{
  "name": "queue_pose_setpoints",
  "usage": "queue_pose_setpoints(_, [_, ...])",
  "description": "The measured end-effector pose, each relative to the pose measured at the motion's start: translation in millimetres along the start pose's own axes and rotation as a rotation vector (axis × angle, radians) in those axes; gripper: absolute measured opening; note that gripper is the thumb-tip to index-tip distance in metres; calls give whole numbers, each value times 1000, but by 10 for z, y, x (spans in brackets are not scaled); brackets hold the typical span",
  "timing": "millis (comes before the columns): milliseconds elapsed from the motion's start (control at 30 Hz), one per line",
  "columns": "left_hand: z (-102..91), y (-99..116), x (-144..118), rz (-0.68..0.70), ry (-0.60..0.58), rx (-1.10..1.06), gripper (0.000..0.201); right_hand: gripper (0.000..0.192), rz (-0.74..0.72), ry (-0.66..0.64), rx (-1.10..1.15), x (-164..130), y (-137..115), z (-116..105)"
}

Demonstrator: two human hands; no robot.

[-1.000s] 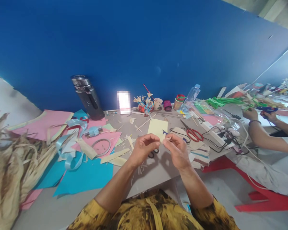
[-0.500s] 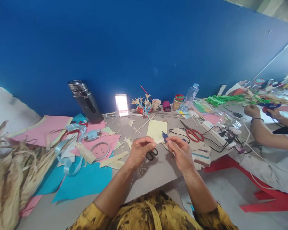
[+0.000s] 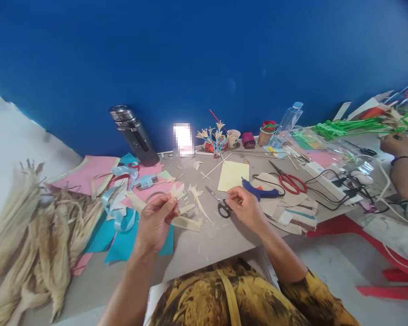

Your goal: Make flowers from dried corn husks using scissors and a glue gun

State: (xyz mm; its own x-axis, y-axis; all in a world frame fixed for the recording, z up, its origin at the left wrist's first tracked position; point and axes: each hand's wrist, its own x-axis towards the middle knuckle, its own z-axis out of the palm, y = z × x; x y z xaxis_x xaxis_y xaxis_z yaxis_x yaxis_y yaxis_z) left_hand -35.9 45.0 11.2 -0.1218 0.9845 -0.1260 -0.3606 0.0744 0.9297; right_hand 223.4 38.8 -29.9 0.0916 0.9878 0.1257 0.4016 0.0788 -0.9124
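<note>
Between the thumb and forefinger of my left hand [image 3: 158, 219] is a pale corn husk piece [image 3: 177, 192], held up over the left side of the table. Beside the black-handled scissors [image 3: 223, 209] is my right hand [image 3: 247, 207], its fingers loosely bent and slightly apart. I see nothing in them, and whether they touch the scissor handle I cannot tell. Just behind that hand a blue glue gun [image 3: 265, 192] lies by a sheet of pale yellow paper [image 3: 233, 175]. Cut husk strips [image 3: 187, 222] and scraps are spread below and right of my left hand.
Dried corn husks [image 3: 47, 244] heap up at the left. A dark flask [image 3: 136, 138] and a husk flower arrangement [image 3: 216, 140] stand along the wall. Red-handled scissors [image 3: 292, 183], a striped glove [image 3: 301, 216] and a power strip [image 3: 326, 181] lie rightward. Another person's hand [image 3: 397, 147] is far right.
My hands have parted: the left moved leftward with the husk piece, the right let go of it and came beside the scissors. The view has shifted somewhat to the left.
</note>
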Motion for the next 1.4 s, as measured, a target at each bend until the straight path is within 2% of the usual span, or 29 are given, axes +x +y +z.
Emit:
queue_pose_setpoints(100, [-158,-32,-57,-20,39,-40,25,13,9,-153,-225,83,-148,223])
queue_pose_setpoints(200, [-255,-23,-56,-27,38,-90,25,13,26,-233,-493,147,-313,485])
queue_pose_setpoints(367, [-312,-78,-40,-73,2,-147,24,33,-17,-262,-794,229,-434,914])
queue_pose_setpoints(433, [-321,-117,-40,-93,-9,-161,25,29,-12,-261,-842,269,-419,1006])
queue_pose_setpoints(533, [-333,-155,-33,-121,-19,-191,25,17,35,-220,-831,325,-360,1026])
queue_pose_setpoints(633, [-323,-178,-9,-151,-36,-240,24,17,82,-90,-552,357,-304,955])
queue_pose_setpoints(733, [-258,-197,20,-169,-42,-279,24,25,87,-22,20,346,-313,869])
queue_pose_setpoints(833, [-143,-191,40,-161,-21,-290,26,35,121,-89,532,288,-404,801])
queue_pose_setpoints(933, [-15,-153,43,-133,-1,-277,28,39,184,-208,848,214,-517,750])
queue_pose_setpoints(1000, [62,-128,39,-106,-8,-263,27,40,207,-285,963,178,-564,725])
queue_pose_setpoints(1100, [164,-120,26,-85,-32,-254,27,40,204,-344,1022,143,-588,687])
queue_pose_setpoints(1267, [311,-176,1,-127,-42,-236,28,38,96,-397,1037,67,-588,557])
queue_pose_setpoints(1333, [368,-195,-12,-132,-42,-228,27,37,67,-402,1018,35,-570,493])
queue_pose_setpoints(1400, [424,-199,-31,-123,-39,-221,27,35,42,-344,977,15,-531,443])
